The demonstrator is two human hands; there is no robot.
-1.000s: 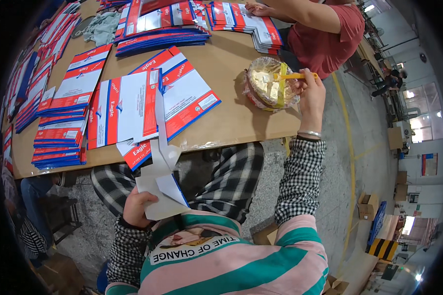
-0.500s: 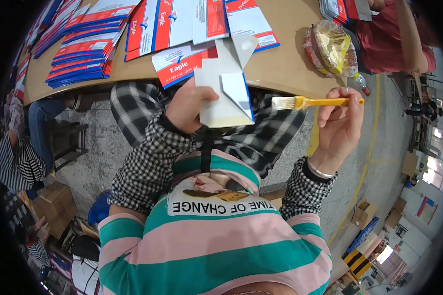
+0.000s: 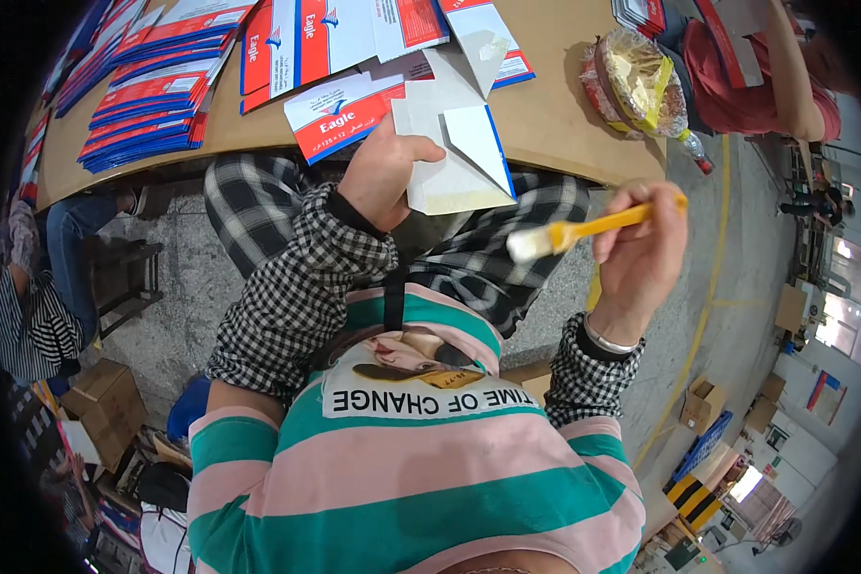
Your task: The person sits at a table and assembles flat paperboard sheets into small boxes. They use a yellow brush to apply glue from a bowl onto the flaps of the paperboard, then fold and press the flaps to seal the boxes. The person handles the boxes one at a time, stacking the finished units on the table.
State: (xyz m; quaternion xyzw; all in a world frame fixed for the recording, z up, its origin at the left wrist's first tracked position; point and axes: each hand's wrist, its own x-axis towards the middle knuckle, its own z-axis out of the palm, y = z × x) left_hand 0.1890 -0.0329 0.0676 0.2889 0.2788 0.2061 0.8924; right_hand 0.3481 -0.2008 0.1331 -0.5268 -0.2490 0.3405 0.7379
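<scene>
1. The table (image 3: 550, 107) is the landmark: its near edge runs in front of the person's lap.
2. The left hand (image 3: 381, 174) is at the table's near edge, gripping a grey-white carton panel (image 3: 440, 182) with the thumb on top and the fingers beneath.
3. That panel juts out past the table's near edge, over the lap; its folded white flap (image 3: 478, 143) has a blue rim.
4. The right hand (image 3: 644, 251) is in front of the table's near right corner, grasping a yellow-handled brush (image 3: 605, 224). The pale bristles are blurred, point toward the panel and stand apart from it.
5. At the table's right end sits 1 plastic-wrapped bowl (image 3: 636, 81) of pale paste, a yellow strip across it.
6. On the table's left part lie stacks of flat red, white and blue cartons (image 3: 148, 115); 1 more flat carton (image 3: 340, 113) lies at the table's near edge, beside the left hand.
7. Beyond the table's right side is 1 co-worker in a red shirt (image 3: 784, 81).
</scene>
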